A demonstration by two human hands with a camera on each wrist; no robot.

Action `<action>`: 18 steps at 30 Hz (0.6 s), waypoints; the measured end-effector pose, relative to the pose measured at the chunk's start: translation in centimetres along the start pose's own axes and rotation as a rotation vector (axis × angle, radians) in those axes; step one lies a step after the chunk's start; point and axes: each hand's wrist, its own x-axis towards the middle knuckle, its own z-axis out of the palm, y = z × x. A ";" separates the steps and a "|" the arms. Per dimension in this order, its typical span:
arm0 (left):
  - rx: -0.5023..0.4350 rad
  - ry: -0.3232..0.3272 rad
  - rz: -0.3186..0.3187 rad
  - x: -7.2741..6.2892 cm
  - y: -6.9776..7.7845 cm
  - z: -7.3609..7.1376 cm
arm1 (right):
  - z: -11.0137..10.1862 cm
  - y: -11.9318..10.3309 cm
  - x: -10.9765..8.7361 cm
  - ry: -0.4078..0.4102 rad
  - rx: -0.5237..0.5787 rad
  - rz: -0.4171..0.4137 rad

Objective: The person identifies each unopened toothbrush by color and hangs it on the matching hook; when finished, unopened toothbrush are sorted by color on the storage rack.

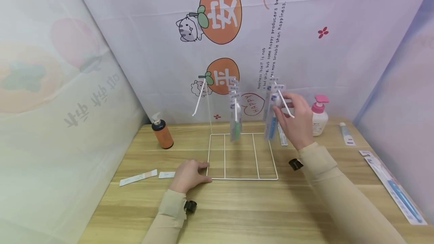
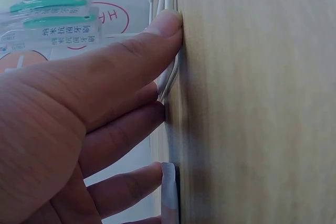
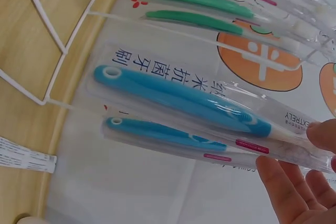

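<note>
My right hand (image 1: 295,118) pinches the upper part of a clear-packaged blue toothbrush (image 3: 184,100) by the rack's right hook (image 1: 286,103). Behind that one hangs another packaged blue toothbrush (image 3: 168,134). Packaged green toothbrushes (image 1: 236,128) hang from the middle hook, while the left hook (image 1: 199,99) is bare. Down at the front left corner of the white wire rack (image 1: 244,179), my left hand (image 1: 188,175) touches the base wires with thumb and fingers fairly straight. In the left wrist view, its thumb (image 2: 165,24) presses at the wire against the wooden table (image 2: 252,103).
An orange pump bottle (image 1: 163,134) stands on the left, a pink-topped white one (image 1: 318,118) behind my right hand. Flat pale strips (image 1: 138,177) lie beside my left hand. On the right are a small tube (image 1: 346,134) and another packaged blue toothbrush (image 1: 395,189). Printed cloth walls surround the table.
</note>
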 end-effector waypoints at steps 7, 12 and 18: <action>-0.002 -0.003 0.003 0.1 0.1 -0.1 | 0.8 0.7 0.7 0.008 -0.018 0.050; 0.000 -0.004 0.001 0.0 0.1 -0.2 | 0.9 0.9 0.9 0.010 -0.025 0.058; 0.004 -0.012 -0.006 0.1 0.0 -0.2 | 1.1 1.1 0.9 0.013 -0.032 0.054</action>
